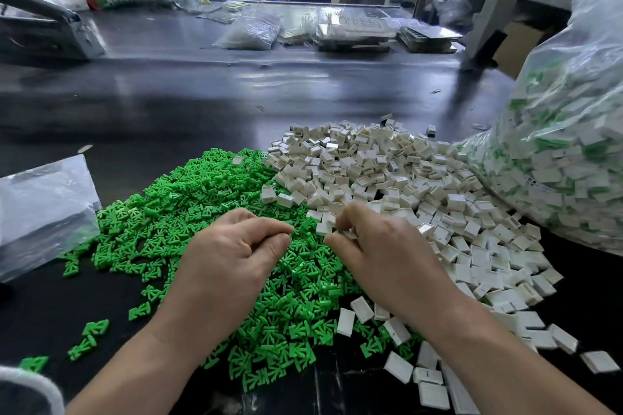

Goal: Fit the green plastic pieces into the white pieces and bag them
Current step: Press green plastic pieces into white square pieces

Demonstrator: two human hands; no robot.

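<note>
A few stray white pieces (397, 367) lie closest, scattered on the dark surface (168, 111) beside the right forearm. Some stray green pieces (89, 337) lie apart from one another on the near left. Both forearms reach forward from the bottom edge.

The left hand (236, 256) hovers over the green heap (188, 205). Its fingers (266, 227) are curled in, with the thumb pressed to the forefinger tip; whether anything is pinched there cannot be told. The right hand (381, 253) is near it but apart, above the seam where green meets white. It is curled too, and between thumb and fingertips it pinches a small white piece (349, 233), mostly hidden.

The green heap spreads over the left and middle of the surface. The white heap (387, 172) touches it on the right, with a few white boxes lying among the green along the seam. On the left a flat clear bag (43, 209) lies on the surface, its corner at the edge of the green heap. On the right a large clear bag (566, 162) bulges with white pieces that show green in them, and it rests against the white heap.

Further off, the glossy surface runs to a smaller clear bag (249, 32) and a stack of flat trays (357, 29), both blurred. A grey metal post (499, 0) stands at the far right.
</note>
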